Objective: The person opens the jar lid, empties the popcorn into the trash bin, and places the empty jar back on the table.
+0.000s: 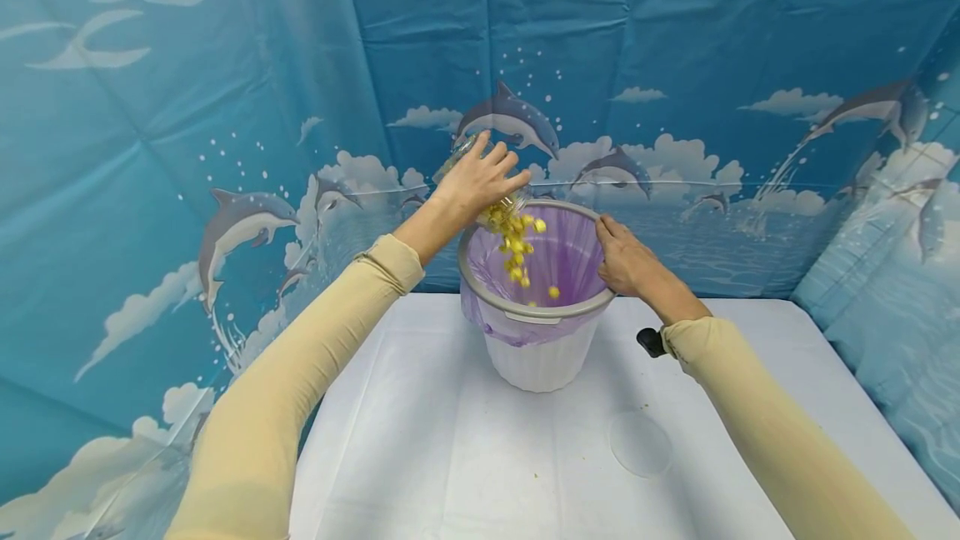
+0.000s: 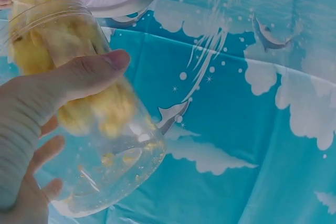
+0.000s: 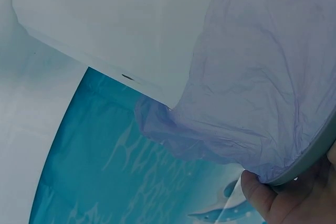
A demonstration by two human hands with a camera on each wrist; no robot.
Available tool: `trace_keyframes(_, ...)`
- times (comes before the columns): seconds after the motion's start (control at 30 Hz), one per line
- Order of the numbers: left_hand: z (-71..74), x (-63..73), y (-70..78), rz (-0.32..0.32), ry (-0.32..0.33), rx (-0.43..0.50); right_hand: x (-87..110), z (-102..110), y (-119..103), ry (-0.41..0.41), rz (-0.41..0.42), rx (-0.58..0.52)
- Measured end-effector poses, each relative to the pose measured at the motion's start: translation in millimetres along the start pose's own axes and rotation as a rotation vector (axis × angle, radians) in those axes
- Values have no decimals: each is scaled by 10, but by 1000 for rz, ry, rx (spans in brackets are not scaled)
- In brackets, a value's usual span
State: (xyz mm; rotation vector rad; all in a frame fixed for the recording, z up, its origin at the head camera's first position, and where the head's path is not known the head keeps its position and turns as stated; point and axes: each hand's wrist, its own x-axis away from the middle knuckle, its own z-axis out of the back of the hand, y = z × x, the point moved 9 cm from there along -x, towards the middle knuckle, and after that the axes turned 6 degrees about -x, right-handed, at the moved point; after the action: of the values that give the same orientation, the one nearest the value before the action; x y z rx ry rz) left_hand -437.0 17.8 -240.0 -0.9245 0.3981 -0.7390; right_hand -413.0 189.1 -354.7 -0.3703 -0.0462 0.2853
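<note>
My left hand (image 1: 480, 179) grips a clear jar (image 2: 113, 140) tipped mouth-down over the left rim of a white trash can (image 1: 542, 357). Yellow popcorn-like pieces (image 1: 516, 250) tumble from the mouth into the can, and more crowd the jar's neck in the left wrist view. The jar's base end holds only crumbs. A purple bag (image 1: 495, 327) lines the can and folds over outside beneath its grey rim (image 1: 471, 273). On the can's right side my right hand (image 1: 628, 261) holds the rim, with the bag edge under it in the right wrist view.
A clear round lid (image 1: 641, 443) lies on the white tablecloth (image 1: 450, 457) in front of the can, with a few small crumbs about. Blue dolphin-print curtains (image 1: 562, 7) hang behind the table and at both sides. A black wrist device (image 1: 651, 342) juts from the right sleeve.
</note>
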Motion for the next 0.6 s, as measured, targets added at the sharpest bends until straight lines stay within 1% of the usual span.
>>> trace_keyframes(0.13,14,6,-12,-6,-10,-10,4,5,-4,-1,3,3)
trace_keyframes(0.37,96,18,-11,-12,29,-3,6,3,-4,1,8,1)
trace_keyframes(0.6,141,24,-3,-18,58,-28,5,8,-8,9,15,-1)
